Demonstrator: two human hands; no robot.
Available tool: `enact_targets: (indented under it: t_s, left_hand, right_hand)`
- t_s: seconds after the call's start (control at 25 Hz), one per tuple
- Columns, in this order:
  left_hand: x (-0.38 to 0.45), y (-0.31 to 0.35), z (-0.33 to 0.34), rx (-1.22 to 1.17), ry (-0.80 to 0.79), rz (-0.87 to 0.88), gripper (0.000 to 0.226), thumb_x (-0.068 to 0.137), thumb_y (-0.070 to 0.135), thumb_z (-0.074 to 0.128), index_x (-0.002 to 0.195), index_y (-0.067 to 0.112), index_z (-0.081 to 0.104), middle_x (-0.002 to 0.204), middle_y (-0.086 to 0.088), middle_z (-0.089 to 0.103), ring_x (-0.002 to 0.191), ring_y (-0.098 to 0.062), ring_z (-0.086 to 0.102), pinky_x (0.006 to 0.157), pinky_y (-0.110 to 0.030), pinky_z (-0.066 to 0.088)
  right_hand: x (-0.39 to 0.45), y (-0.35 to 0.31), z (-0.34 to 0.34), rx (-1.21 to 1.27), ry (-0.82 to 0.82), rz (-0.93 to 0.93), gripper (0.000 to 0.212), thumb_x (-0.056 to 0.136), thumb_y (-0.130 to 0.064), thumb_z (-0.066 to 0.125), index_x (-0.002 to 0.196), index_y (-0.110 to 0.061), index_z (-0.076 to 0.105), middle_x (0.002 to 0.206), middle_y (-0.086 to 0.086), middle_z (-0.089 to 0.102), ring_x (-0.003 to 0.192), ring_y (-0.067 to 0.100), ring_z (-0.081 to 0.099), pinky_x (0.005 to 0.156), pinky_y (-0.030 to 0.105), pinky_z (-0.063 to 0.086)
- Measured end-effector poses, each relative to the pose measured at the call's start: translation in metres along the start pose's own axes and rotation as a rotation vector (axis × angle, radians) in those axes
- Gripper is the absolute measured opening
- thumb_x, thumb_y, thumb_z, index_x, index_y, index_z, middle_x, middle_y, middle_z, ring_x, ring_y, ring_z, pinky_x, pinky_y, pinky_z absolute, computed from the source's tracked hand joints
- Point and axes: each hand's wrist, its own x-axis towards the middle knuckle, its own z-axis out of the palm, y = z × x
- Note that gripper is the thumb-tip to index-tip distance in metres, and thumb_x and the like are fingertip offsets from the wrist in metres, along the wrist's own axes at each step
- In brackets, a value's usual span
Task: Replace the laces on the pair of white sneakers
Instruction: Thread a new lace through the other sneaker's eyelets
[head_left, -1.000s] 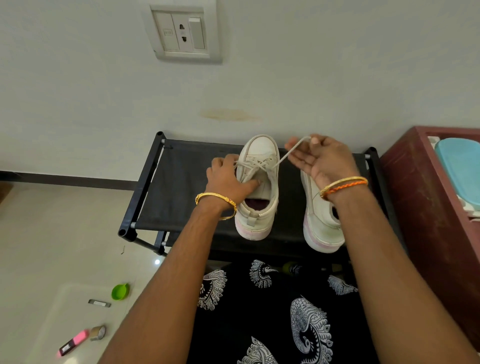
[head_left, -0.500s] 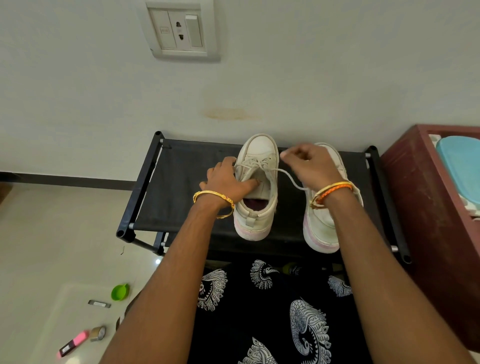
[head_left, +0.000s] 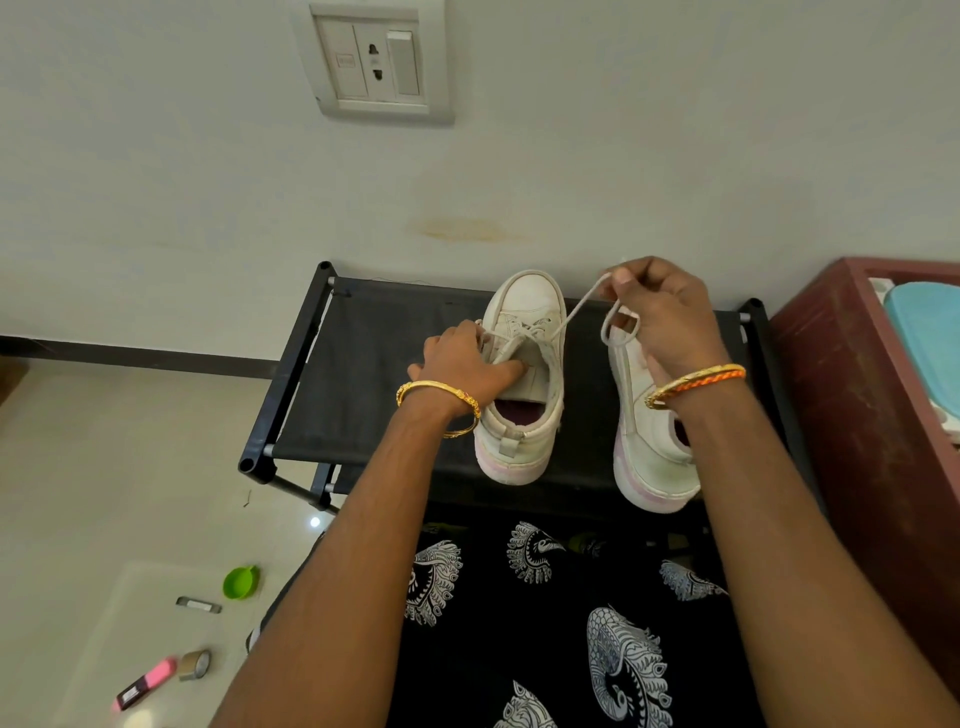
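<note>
Two white sneakers stand on a black fabric rack (head_left: 374, 374), toes toward the wall. My left hand (head_left: 462, 364) grips the left side of the left sneaker (head_left: 524, 364), thumb on its tongue. A white lace (head_left: 576, 306) runs taut from that shoe's upper eyelets up and right to my right hand (head_left: 660, 312), which pinches it, with a loop of slack hanging below the fingers. The right sneaker (head_left: 649, 441) stands under my right wrist, its front half hidden.
A dark red cabinet (head_left: 852, 415) with a teal tray on it stands at the right. Black patterned cloth (head_left: 561, 613) covers my lap. On the floor at left lie a green cap (head_left: 241, 582), a tape roll (head_left: 196, 664) and a pink marker (head_left: 145, 683). A wall socket (head_left: 376, 62) is above.
My right hand dipped down to the shoe's eyelets, then rose up and right again, drawing the lace out longer. My left hand stayed on the left sneaker.
</note>
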Motion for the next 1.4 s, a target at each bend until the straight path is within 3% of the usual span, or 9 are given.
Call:
enact_targets:
  t_s: [0.08, 0.2, 0.28, 0.4, 0.64, 0.8, 1.0, 1.24, 1.4]
  left_hand:
    - [0.001, 0.000, 0.000, 0.001, -0.013, 0.013, 0.050, 0.074, 0.058, 0.065, 0.104, 0.023, 0.045, 0.110, 0.001, 0.053, 0.109, -0.024, 0.050, 0.096, -0.051, 0.043]
    - [0.001, 0.003, -0.005, -0.195, -0.065, -0.020, 0.059, 0.063, 0.077, 0.054, 0.092, 0.025, 0.046, 0.099, 0.003, 0.056, 0.098, -0.022, 0.056, 0.092, -0.047, 0.047]
    - [0.002, 0.005, -0.003, -0.330, -0.076, -0.056, 0.050, 0.080, 0.071, 0.046, 0.090, 0.022, 0.048, 0.090, 0.001, 0.056, 0.086, -0.017, 0.056, 0.084, -0.036, 0.049]
    - [0.005, 0.008, 0.002, -0.398, 0.055, -0.042, 0.036, 0.091, 0.049, 0.051, 0.073, 0.018, 0.047, 0.073, 0.001, 0.053, 0.071, -0.015, 0.051, 0.076, -0.036, 0.047]
    - [0.009, 0.011, 0.004, -0.579, 0.213, -0.118, 0.029, 0.089, 0.024, 0.063, 0.066, 0.011, 0.050, 0.088, -0.014, 0.065, 0.084, -0.022, 0.060, 0.084, -0.037, 0.052]
    - [0.009, 0.009, 0.000, -0.586, 0.271, -0.163, 0.037, 0.086, 0.015, 0.066, 0.057, 0.010, 0.044, 0.063, -0.007, 0.051, 0.059, -0.014, 0.048, 0.085, -0.034, 0.051]
    - [0.009, 0.012, -0.002, -0.496, 0.352, -0.208, 0.038, 0.086, 0.017, 0.066, 0.055, 0.012, 0.045, 0.057, -0.003, 0.047, 0.052, -0.011, 0.041, 0.071, -0.028, 0.047]
    - [0.008, 0.009, -0.008, -0.430, 0.246, -0.230, 0.033, 0.088, 0.029, 0.063, 0.062, 0.017, 0.046, 0.066, -0.001, 0.052, 0.062, -0.013, 0.047, 0.076, -0.033, 0.047]
    - [-0.003, 0.007, -0.018, -0.218, 0.361, -0.019, 0.015, 0.090, 0.041, 0.056, 0.088, 0.028, 0.051, 0.109, 0.003, 0.057, 0.108, -0.016, 0.050, 0.097, -0.045, 0.039]
  right_hand:
    - [-0.002, -0.002, -0.001, 0.181, -0.073, 0.030, 0.025, 0.097, -0.008, 0.046, 0.076, -0.017, 0.056, 0.079, -0.003, 0.070, 0.087, 0.021, 0.067, 0.081, 0.033, 0.054]
    - [-0.004, -0.002, 0.005, 0.369, -0.083, 0.198, 0.022, 0.097, -0.011, 0.045, 0.077, -0.011, 0.052, 0.062, 0.000, 0.067, 0.062, 0.018, 0.068, 0.069, 0.034, 0.058]
    - [-0.001, 0.007, 0.008, 0.005, -0.020, 0.182, 0.021, 0.094, -0.027, 0.053, 0.081, -0.011, 0.057, 0.063, -0.002, 0.061, 0.056, 0.010, 0.061, 0.066, 0.031, 0.054]
    - [-0.002, 0.026, 0.019, -0.618, -0.166, 0.100, 0.035, 0.090, -0.047, 0.054, 0.089, -0.013, 0.061, 0.074, -0.007, 0.056, 0.070, 0.008, 0.053, 0.071, 0.031, 0.047]
    - [-0.001, 0.029, 0.025, -0.666, -0.212, 0.048, 0.030, 0.096, -0.035, 0.049, 0.074, -0.015, 0.051, 0.065, -0.002, 0.050, 0.060, 0.010, 0.045, 0.054, 0.023, 0.033]
    - [-0.001, 0.033, 0.021, -0.667, -0.202, 0.042, 0.027, 0.096, -0.030, 0.050, 0.077, -0.011, 0.053, 0.071, 0.002, 0.054, 0.062, 0.012, 0.047, 0.058, 0.025, 0.035]
    - [0.000, 0.031, 0.014, -0.689, -0.150, 0.034, 0.024, 0.096, -0.024, 0.052, 0.081, -0.006, 0.056, 0.063, 0.000, 0.048, 0.058, 0.011, 0.042, 0.052, 0.021, 0.032]
    - [-0.004, 0.028, 0.013, -0.545, -0.145, 0.110, 0.023, 0.094, -0.027, 0.056, 0.085, -0.008, 0.063, 0.075, 0.002, 0.064, 0.064, 0.010, 0.052, 0.060, 0.023, 0.040]
    - [-0.009, -0.005, 0.004, -0.080, -0.175, 0.250, 0.010, 0.095, -0.008, 0.052, 0.093, -0.010, 0.061, 0.072, 0.002, 0.066, 0.056, 0.006, 0.058, 0.053, 0.018, 0.052]
